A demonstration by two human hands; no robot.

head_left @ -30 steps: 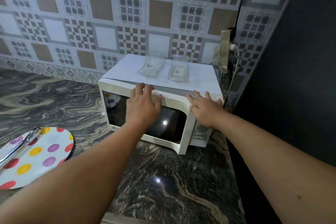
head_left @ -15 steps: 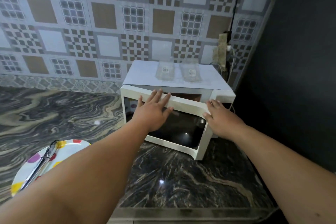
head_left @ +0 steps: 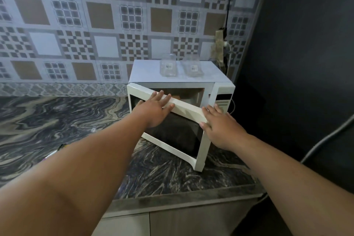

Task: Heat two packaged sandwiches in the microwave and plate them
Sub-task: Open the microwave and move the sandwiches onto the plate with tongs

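A white microwave (head_left: 145, 73) stands on the counter in the corner. Its door (head_left: 182, 136), hinged on the left, is partly open. My left hand (head_left: 153, 111) lies flat on the door's top edge with straight fingers. My right hand (head_left: 222, 128) touches the door's free right edge, fingers extended. Through the gap, something brownish (head_left: 183, 95) shows inside, too dim to identify. Two clear plastic packages, the left (head_left: 168, 65) and the right (head_left: 192, 66), each with a barcode label, lie on the microwave's top.
The dark marbled counter (head_left: 57, 117) stretches to the left. A sliver of a plate (head_left: 48, 157) shows behind my left forearm. A black wall (head_left: 297, 63) stands right of the microwave, with a grey cable (head_left: 325, 140) and a socket (head_left: 220, 48).
The microwave door has swung further open with both hands on it. The view has pulled back and shifted right, and my left arm now hides most of the spotted plate.
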